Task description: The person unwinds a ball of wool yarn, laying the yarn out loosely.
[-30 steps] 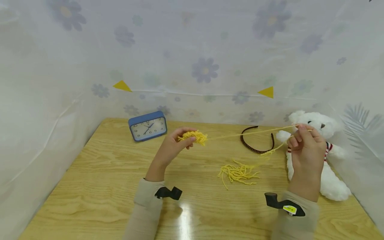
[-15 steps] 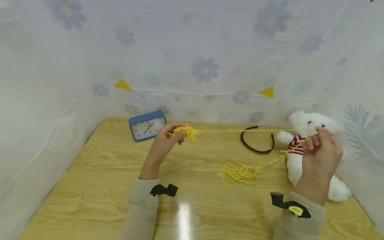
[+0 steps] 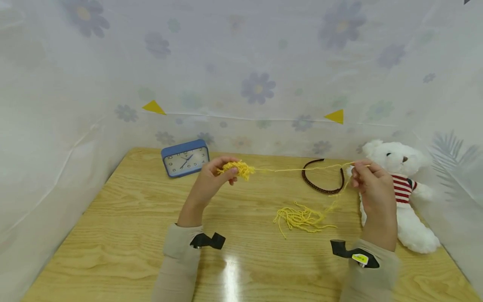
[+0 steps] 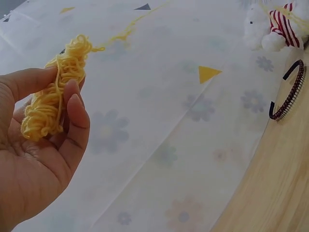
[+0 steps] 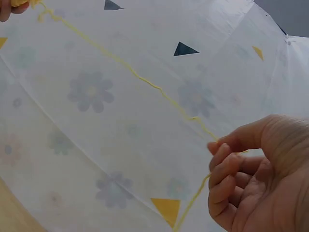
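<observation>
Fingers (image 4: 77, 118) of the left hand (image 3: 211, 180) curl round a yellow yarn bundle (image 3: 241, 170) above the wooden table (image 3: 132, 251); the right hand (image 3: 375, 188) pinches its strand (image 3: 298, 169) (apparently so it spans clear of the loose yarn tangle (image 3: 299, 217))

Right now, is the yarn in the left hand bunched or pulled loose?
Mostly bunched: the yarn sits in packed loops in the left hand, with a strand leading across to the right hand.

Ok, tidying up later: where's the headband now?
In the head view, the headband lies on the table, back right, just left of the teddy bear and right hand.
</observation>
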Demonstrator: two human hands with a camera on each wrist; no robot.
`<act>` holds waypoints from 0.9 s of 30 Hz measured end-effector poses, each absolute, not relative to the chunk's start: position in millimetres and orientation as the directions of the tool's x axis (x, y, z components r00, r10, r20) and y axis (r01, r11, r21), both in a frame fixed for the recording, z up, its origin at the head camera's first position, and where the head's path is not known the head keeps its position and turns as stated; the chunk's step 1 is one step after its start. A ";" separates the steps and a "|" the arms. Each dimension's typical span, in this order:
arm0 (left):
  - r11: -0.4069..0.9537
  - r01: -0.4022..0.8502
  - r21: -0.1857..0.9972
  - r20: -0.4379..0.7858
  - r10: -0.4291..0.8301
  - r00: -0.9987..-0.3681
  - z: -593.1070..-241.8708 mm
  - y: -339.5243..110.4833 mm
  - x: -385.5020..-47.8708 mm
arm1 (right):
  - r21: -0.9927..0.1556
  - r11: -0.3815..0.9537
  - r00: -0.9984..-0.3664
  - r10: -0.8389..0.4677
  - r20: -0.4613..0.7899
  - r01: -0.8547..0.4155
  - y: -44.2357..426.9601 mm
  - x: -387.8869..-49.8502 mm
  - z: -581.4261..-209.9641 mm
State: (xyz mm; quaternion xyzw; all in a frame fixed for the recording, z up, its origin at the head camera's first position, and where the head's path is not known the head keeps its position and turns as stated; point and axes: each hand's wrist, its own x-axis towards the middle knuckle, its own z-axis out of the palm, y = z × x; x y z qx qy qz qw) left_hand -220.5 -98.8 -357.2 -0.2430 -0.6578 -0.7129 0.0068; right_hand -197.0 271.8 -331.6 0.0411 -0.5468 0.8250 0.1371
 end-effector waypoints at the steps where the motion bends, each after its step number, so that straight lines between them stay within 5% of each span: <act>1: -0.136 0.327 0.935 0.354 0.318 -0.880 -356.8 -97.8 -219.7 | -0.937 -0.254 -0.969 0.124 0.212 -0.238 270.6 -198.1 -333.7; 5: -0.133 0.321 0.938 0.348 0.346 -0.871 -356.7 -93.0 -218.8 | -0.965 0.205 -0.983 -0.115 0.144 -0.165 264.5 -204.7 -341.5; 9: -0.135 0.315 0.939 0.343 0.380 -0.859 -358.6 -86.6 -219.0 | -0.878 0.454 -0.958 -0.286 0.018 -0.152 253.7 -212.8 -349.1; 21: -0.153 0.349 0.925 0.378 0.474 -0.795 -362.6 -67.5 -216.3 | -0.754 0.613 -0.882 -0.462 -0.099 -0.236 222.1 -212.5 -347.0; 27: -0.143 0.332 0.932 0.358 0.490 -0.795 -363.9 -61.6 -214.6 | -0.827 0.462 -0.828 -0.560 0.008 -0.321 199.2 -204.7 -339.8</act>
